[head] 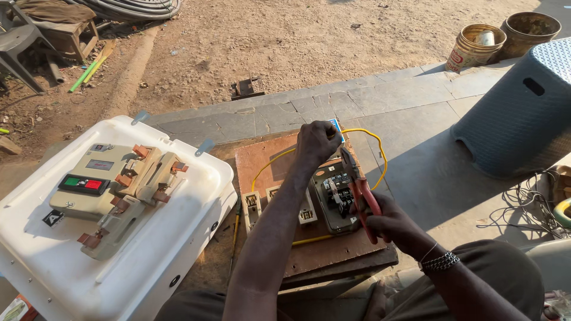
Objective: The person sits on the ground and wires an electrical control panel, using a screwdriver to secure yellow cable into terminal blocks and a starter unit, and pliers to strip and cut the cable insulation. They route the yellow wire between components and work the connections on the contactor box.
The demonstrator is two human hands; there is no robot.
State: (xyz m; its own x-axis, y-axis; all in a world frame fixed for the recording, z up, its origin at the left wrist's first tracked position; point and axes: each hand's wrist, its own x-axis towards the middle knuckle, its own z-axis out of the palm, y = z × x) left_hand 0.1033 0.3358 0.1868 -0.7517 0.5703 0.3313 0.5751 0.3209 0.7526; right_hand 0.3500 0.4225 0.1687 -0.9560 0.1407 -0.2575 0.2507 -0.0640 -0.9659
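Observation:
My left hand (316, 142) is closed near the top of a grey electrical switch unit (335, 196) mounted on a brown wooden board (309, 255); what it grips is hidden under the fingers. My right hand (389, 223) holds red-handled pliers (358, 184), jaws pointing up over the unit. A yellow wire (372, 138) loops from the board's left side round behind the unit. Two small cream fuse holders (251, 208) sit on the board left of the unit.
A white plastic box (178, 249) at left carries a beige starter with green and red buttons (83, 184). A grey-blue plastic stool (523, 113) stands at right, two buckets (476, 44) behind it. Tangled wires (523, 208) lie at right. Dirt ground lies beyond the stone paving.

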